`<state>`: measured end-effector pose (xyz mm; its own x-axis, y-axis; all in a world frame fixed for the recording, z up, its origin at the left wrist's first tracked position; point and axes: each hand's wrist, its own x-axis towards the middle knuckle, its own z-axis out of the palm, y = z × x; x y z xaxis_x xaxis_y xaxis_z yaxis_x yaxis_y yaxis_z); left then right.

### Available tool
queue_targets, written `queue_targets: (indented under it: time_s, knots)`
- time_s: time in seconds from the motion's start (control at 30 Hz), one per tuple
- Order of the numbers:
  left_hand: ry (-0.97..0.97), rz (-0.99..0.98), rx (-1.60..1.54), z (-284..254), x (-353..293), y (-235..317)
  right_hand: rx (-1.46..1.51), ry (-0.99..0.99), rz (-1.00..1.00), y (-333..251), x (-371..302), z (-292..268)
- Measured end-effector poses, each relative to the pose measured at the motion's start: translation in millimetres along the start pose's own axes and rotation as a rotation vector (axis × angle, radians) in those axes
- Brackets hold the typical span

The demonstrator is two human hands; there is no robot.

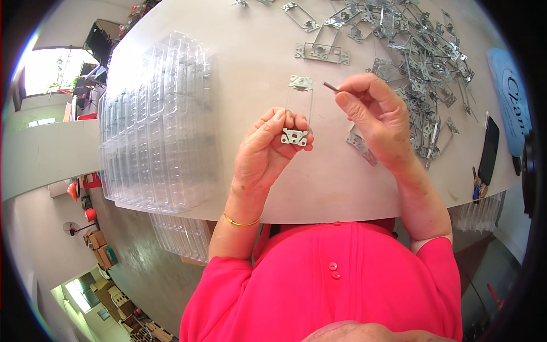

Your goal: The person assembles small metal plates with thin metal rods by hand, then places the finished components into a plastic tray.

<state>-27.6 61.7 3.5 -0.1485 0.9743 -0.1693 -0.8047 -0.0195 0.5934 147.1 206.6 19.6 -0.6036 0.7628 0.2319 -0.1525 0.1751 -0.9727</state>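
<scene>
My left hand (257, 153) is closed around the lower part of a slim metal bracket frame (294, 137). Two thin wire sides join its stamped end plates, one by my fingertips and the other farther out over the table. Up and to the right of it, my right hand (383, 119) pinches a short, thin dark rod (330, 87) between thumb and forefinger. The rod's tip points left toward the frame's far plate and looks apart from it; the rest is hidden in my fingers. Under my right wrist lies another metal bracket (360, 146).
A heap of similar metal brackets (416, 54) covers the far right of the table, with some single frames (322, 53) beside it. Stacked clear plastic trays (159, 125) stand at left. A dark phone (489, 149), keys (477, 185) and a blue bag (509, 94) lie at the right edge.
</scene>
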Motion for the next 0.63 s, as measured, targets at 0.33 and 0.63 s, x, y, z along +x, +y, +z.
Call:
queue_targets:
  time_s: [0.33, 0.63]
  knots:
    - [-0.013, 0.312, 0.179, -2.2, 3.6, -8.6, 0.035, -0.157, 0.103, -7.6, -9.9, 7.0]
    - [-0.076, 0.330, 0.342, -6.0, 5.5, -20.4, 0.253, -0.208, 0.208, -1.2, -12.9, 13.3]
